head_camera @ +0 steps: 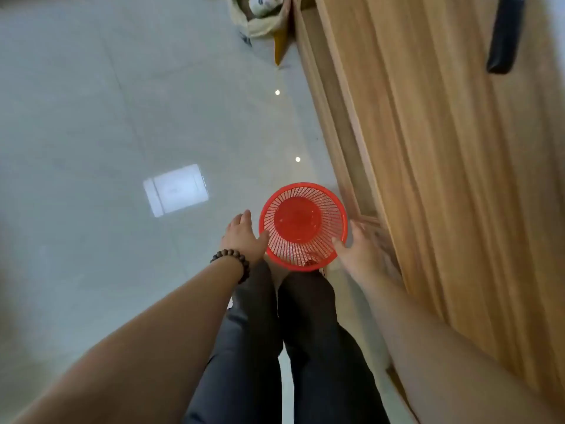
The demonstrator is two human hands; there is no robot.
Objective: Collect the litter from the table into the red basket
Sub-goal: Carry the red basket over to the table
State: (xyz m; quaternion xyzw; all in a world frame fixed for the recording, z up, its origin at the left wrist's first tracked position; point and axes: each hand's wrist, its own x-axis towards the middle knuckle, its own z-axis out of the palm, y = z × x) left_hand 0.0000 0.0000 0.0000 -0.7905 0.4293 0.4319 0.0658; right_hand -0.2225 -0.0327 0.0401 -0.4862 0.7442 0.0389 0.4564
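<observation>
Between the two hands, low over the pale floor (91,117), sits the red basket (303,226), upright with its mouth facing up. Left hand (244,237) lies against the basket's left side, thumb at the rim, fingers spread and pointing forward along the outside wall. Right hand (359,246) is at the right side, thumb hooked on the rim, fingers blurred and fanned beyond it. Whether either hand truly grips the basket or only touches it, I cannot tell. A bead bracelet (234,260) circles the left wrist. Below the fingers, dark trouser legs (275,332) run down to the basket. Right of the right fingers stands the wooden table (458,148), a black object (504,35) lying on its far part.
</observation>
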